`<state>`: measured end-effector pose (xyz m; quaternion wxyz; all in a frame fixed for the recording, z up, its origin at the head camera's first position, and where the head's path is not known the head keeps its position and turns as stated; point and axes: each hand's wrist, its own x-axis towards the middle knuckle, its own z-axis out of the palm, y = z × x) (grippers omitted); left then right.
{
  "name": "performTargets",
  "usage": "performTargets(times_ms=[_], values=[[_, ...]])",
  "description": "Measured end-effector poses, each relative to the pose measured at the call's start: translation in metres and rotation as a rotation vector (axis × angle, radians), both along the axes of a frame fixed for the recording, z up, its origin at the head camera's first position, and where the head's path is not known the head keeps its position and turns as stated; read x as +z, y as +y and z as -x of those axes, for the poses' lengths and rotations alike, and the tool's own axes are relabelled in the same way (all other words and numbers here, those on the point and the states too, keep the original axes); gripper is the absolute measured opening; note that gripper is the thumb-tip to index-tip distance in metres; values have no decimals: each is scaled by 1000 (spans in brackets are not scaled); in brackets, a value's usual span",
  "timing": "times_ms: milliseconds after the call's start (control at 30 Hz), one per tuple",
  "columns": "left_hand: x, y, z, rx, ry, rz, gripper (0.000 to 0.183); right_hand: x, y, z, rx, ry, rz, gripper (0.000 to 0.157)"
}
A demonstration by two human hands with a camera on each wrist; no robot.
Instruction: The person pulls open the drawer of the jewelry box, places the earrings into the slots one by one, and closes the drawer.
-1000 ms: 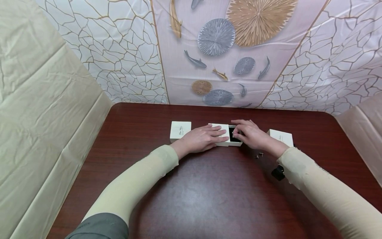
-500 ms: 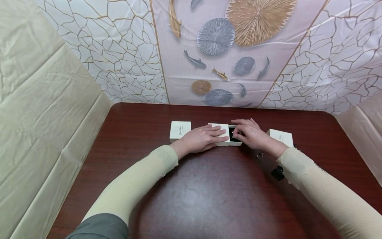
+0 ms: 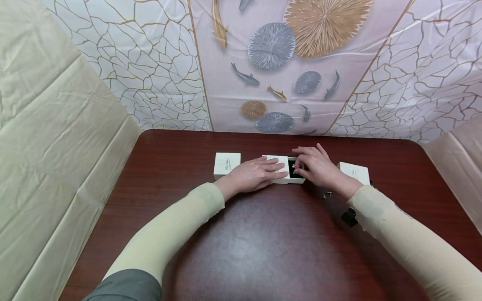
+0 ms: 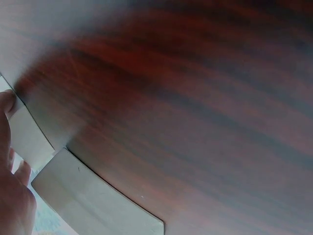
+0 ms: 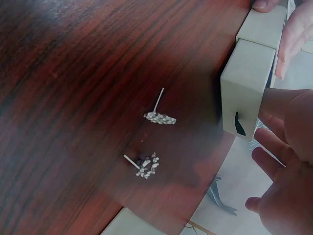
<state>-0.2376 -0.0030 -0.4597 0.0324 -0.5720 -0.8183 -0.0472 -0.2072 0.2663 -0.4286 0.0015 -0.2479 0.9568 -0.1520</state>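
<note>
My left hand [image 3: 260, 172] lies with fingers spread on the white sleeve of the middle jewellery box [image 3: 278, 159]. Its drawer [image 3: 297, 181] is slid partly out to the right, showing a black insert [image 3: 292, 174]. My right hand [image 3: 318, 168] reaches into the drawer, thumb and index finger pinching at a small light earring [image 3: 293, 166] on the insert. In the right wrist view the drawer front [image 5: 242, 100] has a black ribbon tab, and the wall hides those fingertips. Two sparkly stud earrings [image 5: 160, 118] lie on the table beside it.
One white box [image 3: 227, 163] stands to the left of the middle one, another [image 3: 355, 172] to the right behind my right wrist. A small black object [image 3: 349, 217] lies near my right sleeve. The dark red table [image 3: 241, 259] meets a patterned curtain [image 3: 275, 100] at the back.
The outer fingers of my right hand have lifted slightly, while its thumb and index finger stay in the drawer. My left hand and the boxes keep their places.
</note>
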Motion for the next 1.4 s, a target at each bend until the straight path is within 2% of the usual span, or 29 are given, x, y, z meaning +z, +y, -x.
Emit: performTargets(times_ms=[367, 600, 900, 1067, 1400], values=[[-1, 0, 0, 3, -6, 4, 50, 5, -1, 1, -18, -5, -6, 11], [-1, 0, 0, 6, -5, 3, 50, 16, 8, -2, -43, 7, 19, 7], [-1, -1, 0, 3, -9, 6, 50, 19, 21, -2, -47, 17, 16, 10], [0, -2, 0, 1, -4, 12, 51, 19, 26, -3, -43, -2, -1, 16], [1, -1, 1, 2, -18, 9, 51, 8, 29, -3, -35, -23, -39, 15]])
